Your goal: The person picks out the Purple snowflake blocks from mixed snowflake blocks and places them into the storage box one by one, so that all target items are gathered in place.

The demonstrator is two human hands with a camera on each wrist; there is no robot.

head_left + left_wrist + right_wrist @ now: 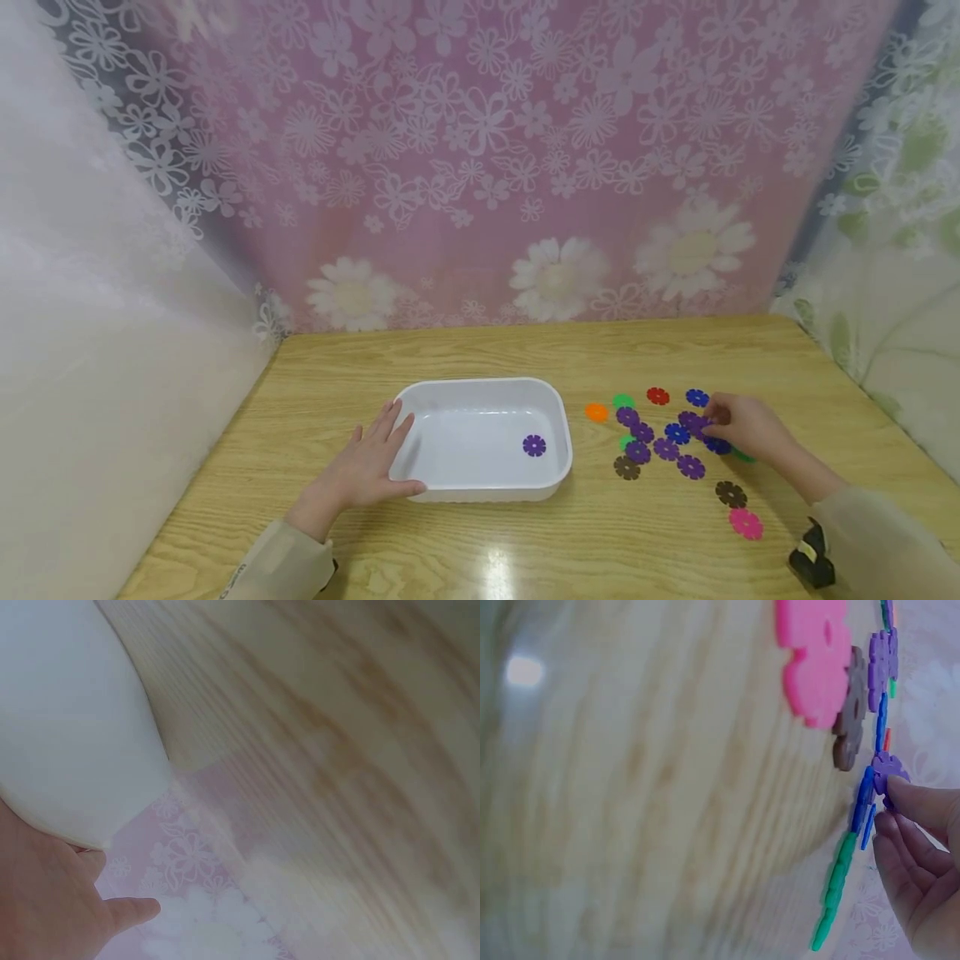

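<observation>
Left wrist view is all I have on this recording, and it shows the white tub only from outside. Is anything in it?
Observer: Yes. In the head view, one purple disc lies inside the white tub, toward its right end.
Operator: And away to the right, is anything being held?
Observer: Yes. The right hand holds another purple disc; the right wrist view shows the thumb against it.
Operator: What lies outside the tub, nearest its right end?
Observer: An orange disc, the closest of the scattered pieces on that side.
</observation>
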